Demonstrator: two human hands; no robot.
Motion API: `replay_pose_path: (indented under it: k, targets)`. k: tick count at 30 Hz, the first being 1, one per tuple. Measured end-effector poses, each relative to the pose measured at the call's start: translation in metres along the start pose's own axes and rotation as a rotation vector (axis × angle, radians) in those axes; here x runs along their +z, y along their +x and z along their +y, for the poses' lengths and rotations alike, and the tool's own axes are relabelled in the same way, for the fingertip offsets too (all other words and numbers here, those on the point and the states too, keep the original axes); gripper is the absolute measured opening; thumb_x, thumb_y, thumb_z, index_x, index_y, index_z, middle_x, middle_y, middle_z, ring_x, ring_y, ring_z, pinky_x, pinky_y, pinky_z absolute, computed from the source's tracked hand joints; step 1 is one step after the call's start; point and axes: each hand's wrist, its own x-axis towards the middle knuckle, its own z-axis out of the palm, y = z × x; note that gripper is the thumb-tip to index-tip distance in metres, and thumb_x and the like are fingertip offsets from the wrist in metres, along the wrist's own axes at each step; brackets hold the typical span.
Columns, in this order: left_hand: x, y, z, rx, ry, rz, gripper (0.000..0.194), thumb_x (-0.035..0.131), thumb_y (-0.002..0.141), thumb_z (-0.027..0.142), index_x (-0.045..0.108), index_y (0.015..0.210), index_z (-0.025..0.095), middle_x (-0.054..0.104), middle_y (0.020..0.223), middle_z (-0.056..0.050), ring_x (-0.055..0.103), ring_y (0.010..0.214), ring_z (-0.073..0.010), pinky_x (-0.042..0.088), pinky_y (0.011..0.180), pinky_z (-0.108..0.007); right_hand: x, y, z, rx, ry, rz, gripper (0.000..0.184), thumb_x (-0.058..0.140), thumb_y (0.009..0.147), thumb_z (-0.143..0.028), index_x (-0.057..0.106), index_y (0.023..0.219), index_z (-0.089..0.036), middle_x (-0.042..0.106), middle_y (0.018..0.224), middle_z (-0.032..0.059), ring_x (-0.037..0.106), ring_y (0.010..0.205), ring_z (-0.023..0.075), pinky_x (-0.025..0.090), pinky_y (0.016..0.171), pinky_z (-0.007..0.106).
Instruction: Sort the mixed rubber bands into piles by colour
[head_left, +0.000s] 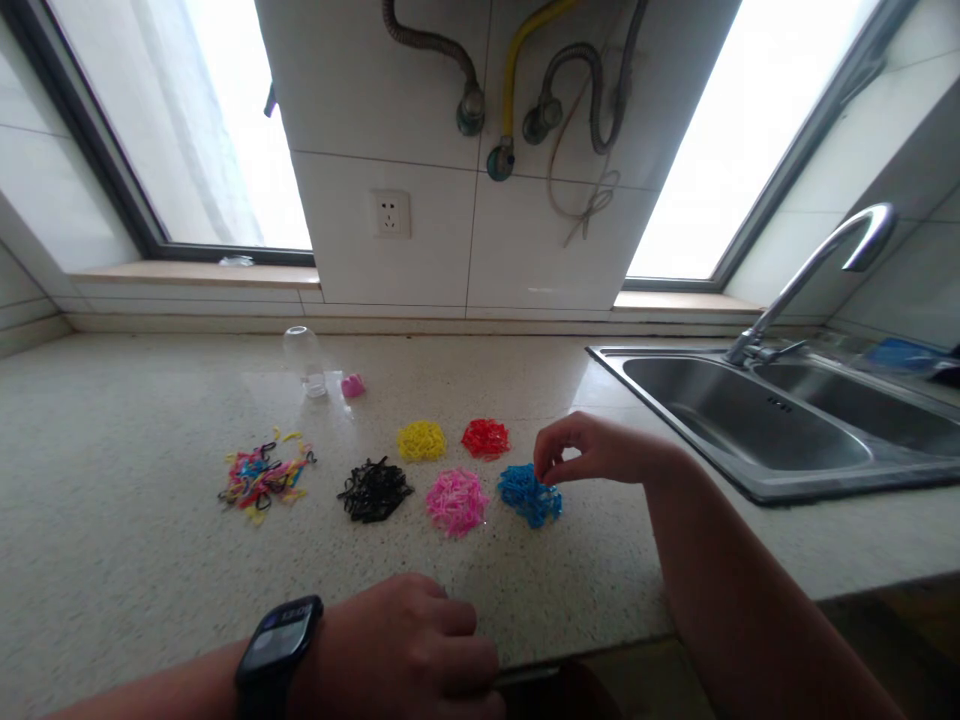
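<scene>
My right hand (581,448) is at the right edge of a pile of blue rubber bands (527,495), thumb and fingertips pinched together; anything between them is too small to make out. Near the counter's front edge, my left hand (409,650) is curled with its back up, and its palm is hidden. Beside the blue pile lie pink rubber bands (456,502), with black rubber bands (374,490) further left. Behind these sit a yellow pile (421,440) and a red pile (486,438). A mixed-colour heap of bands (266,475) is spread out at the left.
A clear plastic bottle (301,360) stands at the back left, a pink cap (352,385) next to it. To the right is a steel double sink (757,490) with a tall faucet (810,275). Pipes and a wall socket (391,214) are on the tiled wall behind the counter (150,420).
</scene>
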Motion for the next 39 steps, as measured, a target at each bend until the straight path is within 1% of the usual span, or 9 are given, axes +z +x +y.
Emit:
replay_pose_path:
  k: [3, 7, 10, 14, 20, 24, 30, 33, 39]
  targets:
    - [0.001, 0.0, 0.0, 0.003, 0.001, 0.022, 0.01, 0.064, 0.092, 0.026, 0.059, 0.096, 0.019, 0.057, 0.075, 0.001, 0.049, 0.062, -0.0148, 0.033, 0.045, -0.034, 0.004, -0.005, 0.01, 0.068, 0.05, -0.039, 0.025, 0.079, 0.074, -0.036, 0.071, 0.088, -0.016, 0.072, 0.082, 0.0027, 0.064, 0.073, 0.0132, 0.051, 0.07, 0.029]
    - [-0.001, 0.001, 0.0, 0.003, -0.007, 0.011, 0.01, 0.064, 0.091, 0.024, 0.059, 0.097, 0.017, 0.057, 0.075, 0.0, 0.049, 0.062, -0.0146, 0.033, 0.046, -0.033, 0.008, -0.001, 0.014, 0.09, 0.122, -0.045, 0.031, 0.085, 0.066, -0.037, 0.067, 0.08, -0.016, 0.068, 0.075, 0.0001, 0.06, 0.065, 0.0114, 0.048, 0.062, 0.026]
    - [-0.003, 0.001, -0.001, 0.02, -0.017, 0.003, 0.01, 0.063, 0.092, 0.023, 0.059, 0.097, 0.016, 0.057, 0.075, 0.0, 0.048, 0.062, -0.0146, 0.031, 0.047, -0.033, 0.011, 0.002, 0.011, 0.121, 0.108, -0.084, 0.03, 0.084, 0.066, -0.038, 0.066, 0.076, -0.016, 0.068, 0.072, -0.0003, 0.057, 0.062, 0.01, 0.045, 0.058, 0.024]
    - [-0.003, 0.002, -0.002, 0.008, -0.054, 0.002, 0.009, 0.057, 0.095, 0.023, 0.058, 0.101, 0.016, 0.058, 0.076, 0.0, 0.049, 0.063, -0.0148, 0.03, 0.046, -0.033, 0.012, 0.001, 0.01, 0.157, 0.082, -0.105, 0.028, 0.082, 0.07, -0.039, 0.069, 0.08, -0.016, 0.069, 0.074, 0.0006, 0.057, 0.062, 0.0098, 0.044, 0.059, 0.023]
    - [-0.002, 0.002, -0.002, 0.0, -0.092, -0.009, 0.012, 0.05, 0.099, 0.022, 0.058, 0.106, 0.015, 0.06, 0.077, 0.0, 0.049, 0.063, -0.0153, 0.031, 0.046, -0.034, 0.01, 0.0, 0.014, 0.18, 0.016, -0.126, 0.028, 0.083, 0.068, -0.041, 0.074, 0.081, -0.017, 0.071, 0.074, 0.0012, 0.057, 0.062, 0.0103, 0.043, 0.059, 0.023]
    - [-0.001, 0.002, -0.001, -0.031, -0.09, -0.022, 0.015, 0.049, 0.099, 0.021, 0.056, 0.111, 0.016, 0.061, 0.078, 0.001, 0.05, 0.064, -0.0154, 0.033, 0.047, -0.035, 0.01, 0.001, 0.015, 0.204, -0.019, -0.111, 0.028, 0.084, 0.066, -0.041, 0.076, 0.079, -0.017, 0.073, 0.073, 0.0025, 0.057, 0.062, 0.0108, 0.042, 0.059, 0.024]
    - [0.0, 0.002, -0.002, -0.023, -0.118, -0.014, 0.016, 0.049, 0.099, 0.022, 0.057, 0.111, 0.016, 0.062, 0.08, 0.0, 0.048, 0.062, -0.0159, 0.032, 0.046, -0.035, 0.013, 0.005, 0.014, 0.219, -0.058, -0.112, 0.028, 0.084, 0.066, -0.042, 0.078, 0.079, -0.018, 0.073, 0.073, 0.0028, 0.057, 0.062, 0.0113, 0.04, 0.058, 0.024]
    - [0.001, 0.001, -0.002, -0.025, -0.124, -0.013, 0.016, 0.049, 0.099, 0.023, 0.057, 0.111, 0.016, 0.061, 0.079, 0.0, 0.048, 0.062, -0.0163, 0.032, 0.046, -0.036, 0.013, 0.004, 0.014, 0.222, -0.057, -0.1, 0.028, 0.084, 0.065, -0.042, 0.078, 0.078, -0.017, 0.072, 0.071, 0.0026, 0.054, 0.06, 0.0108, 0.038, 0.056, 0.024]
    - [0.003, 0.0, -0.002, -0.031, -0.134, -0.015, 0.014, 0.052, 0.097, 0.023, 0.057, 0.11, 0.018, 0.062, 0.079, -0.001, 0.048, 0.063, -0.0162, 0.032, 0.046, -0.036, 0.008, -0.001, 0.016, 0.212, -0.071, -0.036, 0.028, 0.083, 0.066, -0.041, 0.074, 0.075, -0.016, 0.067, 0.066, 0.0006, 0.047, 0.057, 0.0094, 0.034, 0.053, 0.024]
